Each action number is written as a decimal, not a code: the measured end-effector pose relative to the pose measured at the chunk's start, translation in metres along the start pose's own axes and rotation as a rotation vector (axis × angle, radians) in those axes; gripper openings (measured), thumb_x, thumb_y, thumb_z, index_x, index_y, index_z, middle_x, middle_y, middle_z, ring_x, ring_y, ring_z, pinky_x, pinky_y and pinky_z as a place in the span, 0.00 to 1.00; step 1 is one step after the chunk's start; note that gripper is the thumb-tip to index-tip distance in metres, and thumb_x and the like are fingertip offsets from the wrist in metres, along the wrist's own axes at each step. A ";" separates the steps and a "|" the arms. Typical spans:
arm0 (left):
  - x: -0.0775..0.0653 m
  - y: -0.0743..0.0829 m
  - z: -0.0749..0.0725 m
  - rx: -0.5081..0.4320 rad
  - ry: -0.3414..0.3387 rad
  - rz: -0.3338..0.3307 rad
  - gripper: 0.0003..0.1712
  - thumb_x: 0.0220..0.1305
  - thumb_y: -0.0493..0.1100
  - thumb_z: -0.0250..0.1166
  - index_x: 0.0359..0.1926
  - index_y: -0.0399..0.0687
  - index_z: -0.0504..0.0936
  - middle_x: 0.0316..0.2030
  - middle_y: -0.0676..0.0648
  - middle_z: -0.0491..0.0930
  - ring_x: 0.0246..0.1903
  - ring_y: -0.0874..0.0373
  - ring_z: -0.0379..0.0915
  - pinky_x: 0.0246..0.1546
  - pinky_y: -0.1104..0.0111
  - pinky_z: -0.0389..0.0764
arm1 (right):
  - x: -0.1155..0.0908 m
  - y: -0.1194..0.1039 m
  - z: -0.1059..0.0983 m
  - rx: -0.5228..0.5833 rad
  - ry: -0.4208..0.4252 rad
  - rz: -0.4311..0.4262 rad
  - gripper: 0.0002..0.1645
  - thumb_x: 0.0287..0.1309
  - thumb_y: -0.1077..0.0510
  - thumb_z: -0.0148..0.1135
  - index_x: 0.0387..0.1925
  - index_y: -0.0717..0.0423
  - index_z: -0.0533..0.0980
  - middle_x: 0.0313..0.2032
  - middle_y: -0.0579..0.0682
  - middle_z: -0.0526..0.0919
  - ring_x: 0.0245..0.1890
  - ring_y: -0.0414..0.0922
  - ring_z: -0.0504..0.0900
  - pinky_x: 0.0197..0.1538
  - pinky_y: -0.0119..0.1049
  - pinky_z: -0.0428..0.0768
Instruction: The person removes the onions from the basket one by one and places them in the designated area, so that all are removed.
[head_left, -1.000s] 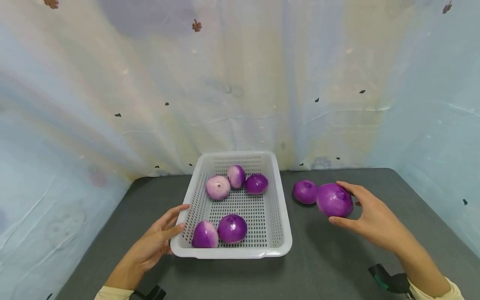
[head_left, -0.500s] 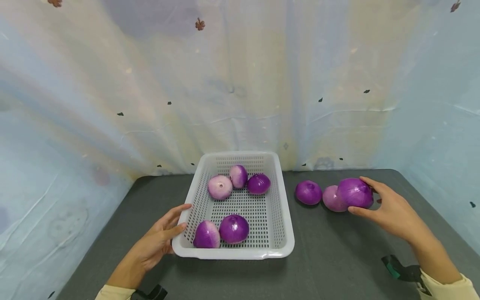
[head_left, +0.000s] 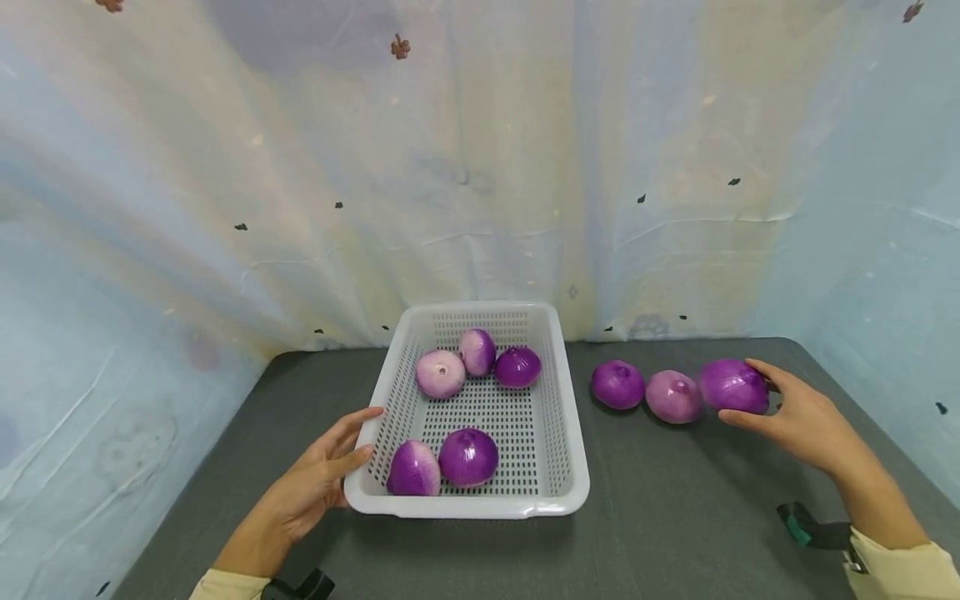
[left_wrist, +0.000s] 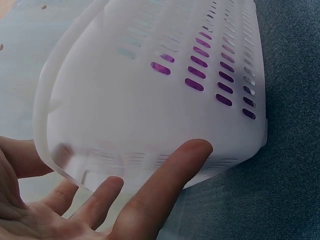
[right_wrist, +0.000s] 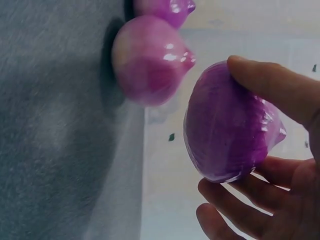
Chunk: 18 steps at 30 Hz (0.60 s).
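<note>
My right hand (head_left: 806, 425) grips a large purple onion (head_left: 733, 387) between thumb and fingers at the right end of a short row. In the right wrist view that onion (right_wrist: 230, 125) appears slightly above the table. Beside it sit a pinkish onion (head_left: 673, 397) and a purple onion (head_left: 618, 384). My left hand (head_left: 307, 479) holds the left rim of a white perforated basket (head_left: 555, 505); in the left wrist view, fingers (left_wrist: 165, 185) lie along its outer wall. In the basket are several onions, among them a pale one (head_left: 440, 373) and a glossy purple one (head_left: 468, 457).
The dark grey table (head_left: 645, 525) carries the basket and the onion row. A pale patterned curtain (head_left: 480, 167) hangs behind the far edge and along both sides. Bare basket floor (head_left: 517, 425) shows between the back and front onions.
My right hand has carried the large onion rightward and lower, uncovering the pinkish onion that it hid. The left hand and basket keep their place, apart from a slight camera shift.
</note>
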<state>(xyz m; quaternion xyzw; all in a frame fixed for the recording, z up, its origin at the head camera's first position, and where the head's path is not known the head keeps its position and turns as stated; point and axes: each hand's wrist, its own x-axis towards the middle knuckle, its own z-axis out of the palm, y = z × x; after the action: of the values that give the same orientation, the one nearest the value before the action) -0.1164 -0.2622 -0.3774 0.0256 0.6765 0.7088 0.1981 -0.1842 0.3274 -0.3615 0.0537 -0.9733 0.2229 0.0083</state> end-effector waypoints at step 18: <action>0.000 0.000 -0.001 -0.002 -0.009 -0.002 0.33 0.77 0.45 0.53 0.77 0.61 0.51 0.78 0.40 0.42 0.54 0.53 0.77 0.42 0.50 0.84 | 0.030 0.044 0.018 -0.009 -0.055 -0.054 0.58 0.56 0.41 0.71 0.69 0.78 0.56 0.59 0.82 0.63 0.55 0.75 0.70 0.48 0.69 0.73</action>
<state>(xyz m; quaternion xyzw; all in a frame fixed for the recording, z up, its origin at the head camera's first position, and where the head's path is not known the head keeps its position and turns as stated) -0.1163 -0.2629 -0.3776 0.0280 0.6747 0.7093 0.2019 -0.2185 0.3555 -0.3957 0.0858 -0.9724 0.2165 -0.0124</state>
